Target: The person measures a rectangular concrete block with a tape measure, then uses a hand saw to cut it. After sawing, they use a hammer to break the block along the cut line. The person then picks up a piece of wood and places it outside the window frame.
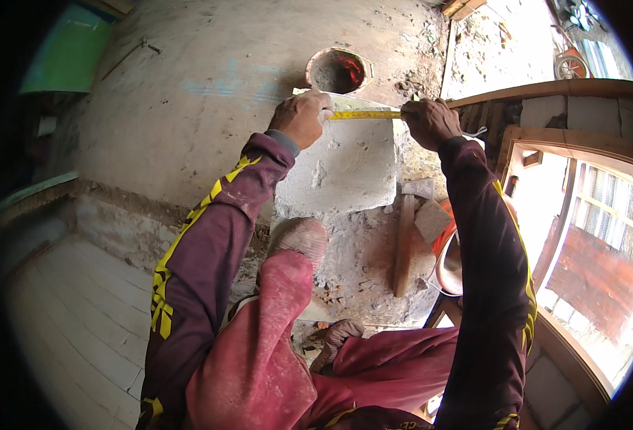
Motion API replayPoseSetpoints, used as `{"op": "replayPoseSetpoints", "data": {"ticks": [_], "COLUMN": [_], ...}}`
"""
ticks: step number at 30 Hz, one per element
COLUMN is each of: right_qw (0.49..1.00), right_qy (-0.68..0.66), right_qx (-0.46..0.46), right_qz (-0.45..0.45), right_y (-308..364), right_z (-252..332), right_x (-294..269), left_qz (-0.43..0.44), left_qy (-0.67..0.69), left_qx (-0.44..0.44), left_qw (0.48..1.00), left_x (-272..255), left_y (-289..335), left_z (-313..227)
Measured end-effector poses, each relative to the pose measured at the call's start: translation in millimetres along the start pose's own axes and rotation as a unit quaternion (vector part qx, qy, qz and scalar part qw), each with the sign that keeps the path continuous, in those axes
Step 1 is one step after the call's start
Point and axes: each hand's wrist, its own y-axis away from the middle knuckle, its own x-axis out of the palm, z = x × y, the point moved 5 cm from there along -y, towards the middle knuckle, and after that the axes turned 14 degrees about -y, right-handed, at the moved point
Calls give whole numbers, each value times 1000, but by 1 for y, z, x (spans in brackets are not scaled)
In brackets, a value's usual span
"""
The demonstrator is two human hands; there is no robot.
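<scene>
A yellow tape measure strip [365,115] is stretched between my two hands, across the far part of a pale grey lightweight block [341,172]. My left hand [302,119] is closed on the strip's left end. At its other end my right hand [431,122] grips the tape; whether the case sits inside that fist is hidden. The block lies flat, and my shod foot [302,238] rests at its near edge. Right of the block lies a tool with a wooden handle [404,247] and a broad grey metal head [418,188].
A bucket [338,72] with grey residue stands beyond the block. Near my right forearm is an orange bucket [447,265], with a flat grey piece [432,221] beside it. A wooden window frame [574,358] borders the right, a block wall [80,322] the lower left. Rubble is scattered around.
</scene>
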Motion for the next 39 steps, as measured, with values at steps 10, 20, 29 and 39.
{"op": "replayPoseSetpoints", "data": {"ticks": [10, 20, 29, 39], "right_qw": [1000, 938, 622, 770], "right_qy": [-24, -332, -773, -624], "right_qx": [-13, -98, 123, 130], "right_qz": [-15, -6, 6, -29], "right_y": [22, 49, 128, 162], "right_z": [2, 88, 188, 167], "right_x": [-3, -49, 84, 128], "left_qz": [-25, -246, 115, 317], "left_qy": [-19, 353, 606, 367], "left_qx": [51, -101, -136, -110], "left_qw": [998, 897, 776, 868], "left_x": [-2, -93, -45, -34], "left_y": [22, 59, 157, 207], "left_z": [-14, 8, -23, 4]}}
